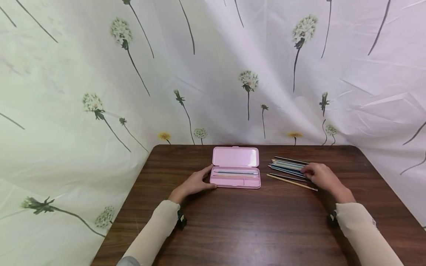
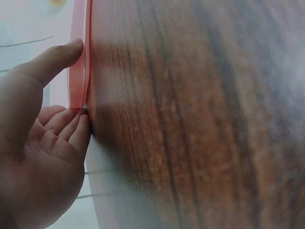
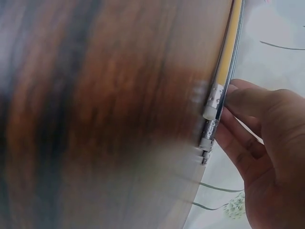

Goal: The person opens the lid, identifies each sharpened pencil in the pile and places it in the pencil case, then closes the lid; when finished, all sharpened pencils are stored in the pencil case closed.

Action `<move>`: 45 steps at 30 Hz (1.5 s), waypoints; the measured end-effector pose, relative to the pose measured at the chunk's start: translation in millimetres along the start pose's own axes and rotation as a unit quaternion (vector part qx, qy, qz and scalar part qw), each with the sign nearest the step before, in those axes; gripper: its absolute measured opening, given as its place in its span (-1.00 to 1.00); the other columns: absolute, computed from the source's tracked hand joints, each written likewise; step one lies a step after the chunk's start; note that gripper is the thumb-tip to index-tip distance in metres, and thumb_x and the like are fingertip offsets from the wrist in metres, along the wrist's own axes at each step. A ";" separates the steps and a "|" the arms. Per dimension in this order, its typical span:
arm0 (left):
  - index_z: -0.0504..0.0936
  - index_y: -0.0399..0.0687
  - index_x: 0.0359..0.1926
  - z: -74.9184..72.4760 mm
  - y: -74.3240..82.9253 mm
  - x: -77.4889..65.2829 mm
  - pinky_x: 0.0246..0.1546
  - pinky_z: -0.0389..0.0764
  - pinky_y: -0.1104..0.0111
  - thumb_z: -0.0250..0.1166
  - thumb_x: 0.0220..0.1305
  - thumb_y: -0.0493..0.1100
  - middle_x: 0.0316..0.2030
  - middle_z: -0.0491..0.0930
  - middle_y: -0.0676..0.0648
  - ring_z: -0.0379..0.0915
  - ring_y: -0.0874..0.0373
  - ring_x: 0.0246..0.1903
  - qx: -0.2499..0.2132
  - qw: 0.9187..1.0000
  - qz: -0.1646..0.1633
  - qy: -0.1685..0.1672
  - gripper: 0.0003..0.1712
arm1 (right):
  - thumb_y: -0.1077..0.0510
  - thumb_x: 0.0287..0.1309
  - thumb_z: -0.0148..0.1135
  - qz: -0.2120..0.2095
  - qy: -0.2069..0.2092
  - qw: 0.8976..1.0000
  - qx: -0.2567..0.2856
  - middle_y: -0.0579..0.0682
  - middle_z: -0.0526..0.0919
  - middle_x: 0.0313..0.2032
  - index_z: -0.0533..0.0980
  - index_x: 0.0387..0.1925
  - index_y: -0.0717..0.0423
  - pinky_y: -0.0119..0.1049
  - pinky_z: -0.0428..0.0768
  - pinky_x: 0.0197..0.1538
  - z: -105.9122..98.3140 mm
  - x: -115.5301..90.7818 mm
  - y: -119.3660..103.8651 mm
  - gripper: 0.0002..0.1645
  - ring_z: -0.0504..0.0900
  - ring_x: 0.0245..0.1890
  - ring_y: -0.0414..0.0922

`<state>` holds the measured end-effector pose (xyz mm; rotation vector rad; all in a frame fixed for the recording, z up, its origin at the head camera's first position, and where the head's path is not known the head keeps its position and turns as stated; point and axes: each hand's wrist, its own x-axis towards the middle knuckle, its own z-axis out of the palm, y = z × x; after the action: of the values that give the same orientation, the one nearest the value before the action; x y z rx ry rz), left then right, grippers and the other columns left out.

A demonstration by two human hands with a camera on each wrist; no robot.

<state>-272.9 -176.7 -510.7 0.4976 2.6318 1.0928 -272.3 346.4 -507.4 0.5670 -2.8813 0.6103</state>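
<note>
An open pink pencil case (image 1: 235,157) lies at the middle back of the brown table (image 1: 253,225), lid up, with a few pencils inside. My left hand (image 1: 195,183) rests against its left end; in the left wrist view the thumb and fingertips of that hand (image 2: 40,143) touch the pink edge (image 2: 77,81). To the right lies a loose pile of pencils (image 1: 287,167). My right hand (image 1: 322,177) lies over their right ends. In the right wrist view its fingertips (image 3: 238,102) touch the eraser ends of the pencils (image 3: 227,52), which stay flat on the table.
One yellow pencil (image 1: 291,182) lies apart, just in front of the pile. A pale cloth printed with dandelions (image 1: 213,74) hangs behind and around the table. The table's left and right edges run close to the cloth.
</note>
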 end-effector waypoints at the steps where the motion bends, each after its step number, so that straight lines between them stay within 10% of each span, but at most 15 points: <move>1: 0.11 0.05 0.71 0.0 0.3 -0.1 0.58 0.30 -0.03 0.52 0.34 0.06 0.63 0.23 -0.20 0.23 -0.11 0.59 0.000 1.000 0.000 0.000 0.10 | 0.39 0.28 0.36 -0.001 -0.001 1.000 -0.001 0.08 0.80 -0.25 0.78 -0.17 0.19 0.01 0.69 -0.20 0.2 -0.1 0.1 -0.83 0.72 -0.29 -0.04; 34: 0.13 0.08 0.71 0.7 1.2 -0.6 0.58 0.30 -0.04 0.53 0.34 0.02 0.63 0.25 -0.17 0.22 -0.09 0.60 -0.013 1.000 -0.005 -0.002 0.09 | 0.44 0.20 0.40 -0.032 0.040 0.999 -0.001 0.14 0.83 -0.22 0.80 -0.16 0.22 0.15 0.71 -0.11 -2.7 -6.6 -4.1 -0.79 0.79 -0.19 0.15; 45: 0.13 0.03 0.71 1.6 2.4 -0.7 0.56 0.32 -0.05 0.52 0.35 0.04 0.63 0.24 -0.21 0.24 -0.13 0.59 -0.010 1.000 0.003 0.002 0.07 | 0.47 0.18 0.43 -0.064 0.083 0.994 0.023 0.04 0.82 -0.28 0.82 -0.16 0.19 -0.14 0.66 -0.26 -14.4 -1.3 -18.4 -0.76 0.76 -0.29 -0.03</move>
<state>-271.2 -174.4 -510.0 0.5006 2.6224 1.1211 -263.1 337.3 -488.0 0.6680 -2.6582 0.6724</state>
